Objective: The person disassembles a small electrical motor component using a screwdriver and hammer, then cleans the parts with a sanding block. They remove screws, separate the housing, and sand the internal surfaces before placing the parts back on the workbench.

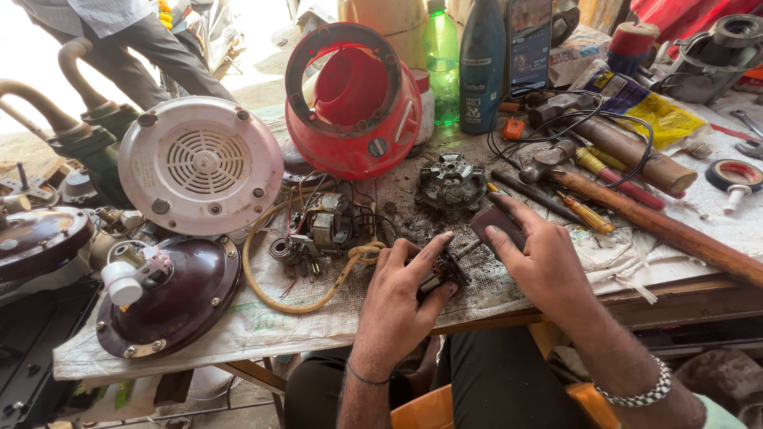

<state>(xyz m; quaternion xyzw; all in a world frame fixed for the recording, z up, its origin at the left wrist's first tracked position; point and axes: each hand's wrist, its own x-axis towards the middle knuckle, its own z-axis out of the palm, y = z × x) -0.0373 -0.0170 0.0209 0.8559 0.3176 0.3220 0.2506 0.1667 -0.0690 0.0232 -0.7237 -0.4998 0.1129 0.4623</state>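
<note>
The left hand (401,298) has its grip clamped on a small motor rotor (442,270) at the desk's (238,330) near edge. Just right of it, the right hand (534,258) pinches a dark flat piece (498,224).

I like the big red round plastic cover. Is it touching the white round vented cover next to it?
Apart. The head view shows a strip of bench between the red round plastic cover and the white round vented cover.

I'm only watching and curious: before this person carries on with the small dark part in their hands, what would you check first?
1. Left hand grips the small motor part: ok.
2. Right hand holds the dark flat piece against it: ok.
3. Part sits over the bench cloth, so bits would land there: ok.
4. Yellow cord clear of hands: not ok, it lies beside the left hand.
5. Screwdrivers near the right hand: ok.
6. Part's condition: cannot tell.
</note>
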